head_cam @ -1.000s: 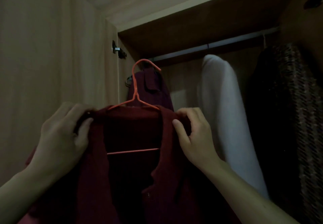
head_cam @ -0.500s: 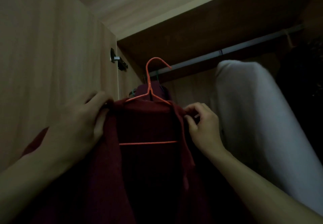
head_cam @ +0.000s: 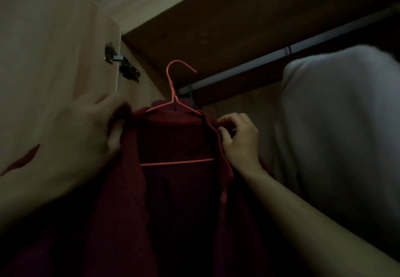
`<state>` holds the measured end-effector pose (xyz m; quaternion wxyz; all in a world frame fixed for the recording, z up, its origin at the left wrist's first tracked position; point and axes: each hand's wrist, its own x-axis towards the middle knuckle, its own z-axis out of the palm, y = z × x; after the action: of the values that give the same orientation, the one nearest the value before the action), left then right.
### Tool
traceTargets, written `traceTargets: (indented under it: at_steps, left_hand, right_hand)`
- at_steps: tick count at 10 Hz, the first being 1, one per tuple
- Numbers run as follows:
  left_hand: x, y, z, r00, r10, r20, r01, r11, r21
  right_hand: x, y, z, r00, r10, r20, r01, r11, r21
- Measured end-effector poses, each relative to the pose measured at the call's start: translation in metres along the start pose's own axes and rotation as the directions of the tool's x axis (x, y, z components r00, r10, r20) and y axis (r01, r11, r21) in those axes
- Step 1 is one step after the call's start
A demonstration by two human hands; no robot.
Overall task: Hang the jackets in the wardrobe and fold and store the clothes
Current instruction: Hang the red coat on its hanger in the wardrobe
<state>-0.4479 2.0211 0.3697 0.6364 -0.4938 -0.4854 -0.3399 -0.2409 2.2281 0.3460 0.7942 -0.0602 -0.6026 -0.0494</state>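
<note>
A dark red jacket [head_cam: 177, 190] hangs open-fronted on an orange wire hanger [head_cam: 173, 95]. My left hand [head_cam: 86, 134] grips the jacket's left shoulder and my right hand [head_cam: 238, 138] pinches its right shoulder and lapel. The hanger's hook stands free, a little to the left of and in front of the metal wardrobe rail [head_cam: 281, 53], not on it. Behind the hanger, the top of another dark red garment on a green hanger hook [head_cam: 191, 95] hangs from the rail.
The open wardrobe door [head_cam: 54, 49] with its metal hinge [head_cam: 121, 64] stands close on the left. A white garment [head_cam: 342, 125] hangs on the rail at the right. The wardrobe's top panel [head_cam: 238, 17] is just above the rail.
Both hands have lifted the jacket and hanger higher and closer to the rail. The view has tilted upward and moved in; the dark patterned coat at the right has left the frame.
</note>
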Motion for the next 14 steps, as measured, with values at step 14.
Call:
traceTargets:
  at_steps: [14]
  left_hand:
    - [0.066,0.044,0.195,0.913,0.200,0.355,-0.368,0.777,0.510]
  right_hand:
    - [0.034,0.240,0.155,0.925,0.124,0.360,-0.081,0.988,-0.130]
